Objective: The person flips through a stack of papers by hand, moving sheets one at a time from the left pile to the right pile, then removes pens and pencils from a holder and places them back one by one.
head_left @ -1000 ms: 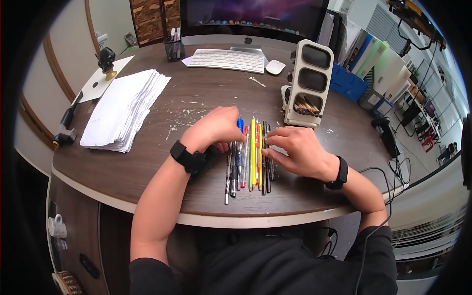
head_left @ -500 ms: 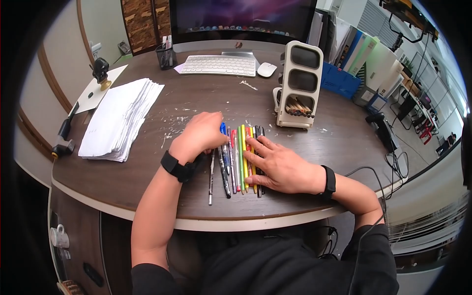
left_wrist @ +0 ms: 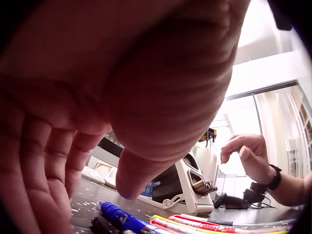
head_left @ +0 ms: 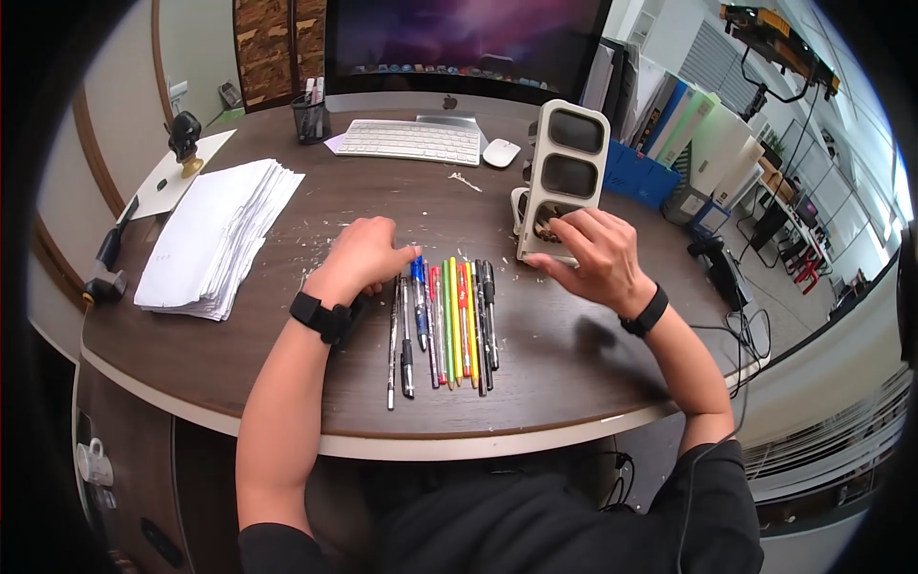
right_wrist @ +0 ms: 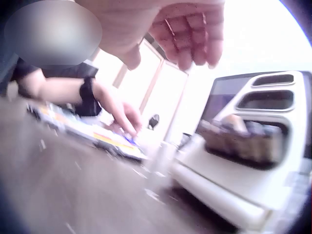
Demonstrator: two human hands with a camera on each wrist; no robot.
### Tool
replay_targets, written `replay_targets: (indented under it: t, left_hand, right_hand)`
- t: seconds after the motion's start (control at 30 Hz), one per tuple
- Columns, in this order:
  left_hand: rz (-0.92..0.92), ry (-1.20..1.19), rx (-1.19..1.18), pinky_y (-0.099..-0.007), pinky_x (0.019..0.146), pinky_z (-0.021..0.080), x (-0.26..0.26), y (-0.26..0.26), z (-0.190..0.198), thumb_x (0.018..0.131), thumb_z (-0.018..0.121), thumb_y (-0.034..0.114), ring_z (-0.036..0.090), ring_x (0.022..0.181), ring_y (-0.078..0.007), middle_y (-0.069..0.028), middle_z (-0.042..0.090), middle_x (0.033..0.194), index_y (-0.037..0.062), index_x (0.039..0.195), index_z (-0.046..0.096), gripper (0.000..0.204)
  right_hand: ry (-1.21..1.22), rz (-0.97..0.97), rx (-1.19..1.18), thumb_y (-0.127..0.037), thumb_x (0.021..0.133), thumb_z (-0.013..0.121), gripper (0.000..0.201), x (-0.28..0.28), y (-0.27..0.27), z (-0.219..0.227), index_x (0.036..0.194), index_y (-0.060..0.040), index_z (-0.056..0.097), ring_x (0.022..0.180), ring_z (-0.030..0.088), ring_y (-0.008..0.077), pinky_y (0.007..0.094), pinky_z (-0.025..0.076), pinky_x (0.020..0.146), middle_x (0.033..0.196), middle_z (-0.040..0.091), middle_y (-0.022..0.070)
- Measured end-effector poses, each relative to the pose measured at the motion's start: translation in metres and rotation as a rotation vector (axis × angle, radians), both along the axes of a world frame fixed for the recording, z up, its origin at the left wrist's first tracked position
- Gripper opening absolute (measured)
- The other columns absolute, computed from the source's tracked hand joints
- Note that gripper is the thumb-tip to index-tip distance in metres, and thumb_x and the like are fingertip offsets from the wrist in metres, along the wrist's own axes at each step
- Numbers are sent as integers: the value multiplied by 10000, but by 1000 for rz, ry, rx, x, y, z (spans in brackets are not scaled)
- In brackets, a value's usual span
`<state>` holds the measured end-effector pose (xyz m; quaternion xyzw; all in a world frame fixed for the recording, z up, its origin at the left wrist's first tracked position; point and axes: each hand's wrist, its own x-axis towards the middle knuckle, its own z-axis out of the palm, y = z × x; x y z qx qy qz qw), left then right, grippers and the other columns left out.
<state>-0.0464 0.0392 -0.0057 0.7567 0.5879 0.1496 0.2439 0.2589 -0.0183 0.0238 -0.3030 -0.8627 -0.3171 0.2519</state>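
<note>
Several pens and pencils (head_left: 451,325) lie side by side on the desk. My left hand (head_left: 359,256) is at their upper left, its thumb by the top of a blue pen (head_left: 419,298); the left wrist view has that hand (left_wrist: 161,92) with fingers extended downward above the blue pen (left_wrist: 121,217). My right hand (head_left: 602,260), lifted off the row, hovers in front of the white holder (head_left: 574,143) with nothing visibly gripped. In the right wrist view its fingers (right_wrist: 187,41) hang loosely bent, and a blurred bundle of sticks (right_wrist: 243,141) sits in the holder's lowest opening.
A paper stack (head_left: 215,234) lies left. Behind are a keyboard (head_left: 409,141), mouse (head_left: 500,153), mesh cup (head_left: 312,120) and monitor (head_left: 469,43). Binders (head_left: 684,124) stand back right; cables (head_left: 751,335) trail at the right edge. Light shavings dot the desk.
My right hand has left the pens and moved up and right to the holder. My left hand stays beside the blue pen. The head view has shifted slightly.
</note>
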Motion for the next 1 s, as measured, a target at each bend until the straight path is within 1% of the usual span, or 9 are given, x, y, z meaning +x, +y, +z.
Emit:
replay_targets:
  t: [0.2,0.3,0.5,0.57,0.7,0.77,0.8,0.87,1.0]
  left_hand:
    - [-32,-8,10,-334,415,535,5,1,-5,886,709,313,654,473,-219,-153,651,637,-46,798,587,389]
    - [-46,20,30,-336,417,529,5,2,-7,885,709,305,648,465,-219,-152,646,627,-38,789,587,377]
    - [-52,-16,52,-344,417,523,5,-1,-6,882,710,301,640,455,-224,-152,637,606,-33,784,580,371]
    - [-22,42,45,-412,682,558,6,-4,-2,858,700,333,683,582,-293,-159,655,603,-39,807,673,377]
    - [-33,69,96,-430,745,555,7,-4,-5,854,704,343,702,704,-330,-169,675,653,-39,827,680,384]
    - [-12,96,69,-445,819,541,8,-3,-4,851,705,355,698,869,-358,-189,708,789,-29,890,693,386]
    - [-11,97,71,-445,819,541,9,-3,-4,851,705,355,698,869,-358,-189,708,789,-29,890,693,386]
    - [-1,125,85,-451,855,534,9,-4,-5,849,710,365,680,964,-370,-211,710,938,-16,956,696,396]
    - [-1,125,73,-461,880,528,9,-3,-7,847,715,372,664,1013,-379,-216,699,1020,-7,994,695,407]
  right_hand:
    - [-233,-6,140,-470,827,736,464,31,38,-17,950,-35,631,747,599,171,296,490,581,849,596,50]
    - [-347,-34,163,-477,864,700,409,30,50,-23,896,-82,601,675,570,125,253,448,520,813,580,21]
    - [-413,-24,263,-438,929,643,372,30,62,-38,835,-85,577,584,536,110,243,404,457,723,544,1]
    - [-398,-22,292,-433,932,640,370,30,61,-40,830,-83,576,582,535,111,244,404,455,721,545,4]
    - [-375,-62,225,-351,923,677,311,31,59,-41,891,-45,632,613,567,143,274,450,488,766,594,33]
    - [-387,-52,228,-339,919,683,300,34,61,-40,883,-46,631,608,569,140,273,448,482,756,596,29]
    - [-403,-43,235,-317,915,691,278,35,62,-40,871,-49,627,600,567,133,270,446,475,752,601,25]
    - [-419,-31,242,-294,910,698,259,34,64,-39,859,-52,624,592,565,127,267,443,469,748,606,21]
    - [-417,20,267,-249,909,700,225,36,66,-37,824,-61,611,580,557,114,263,438,460,750,612,13]
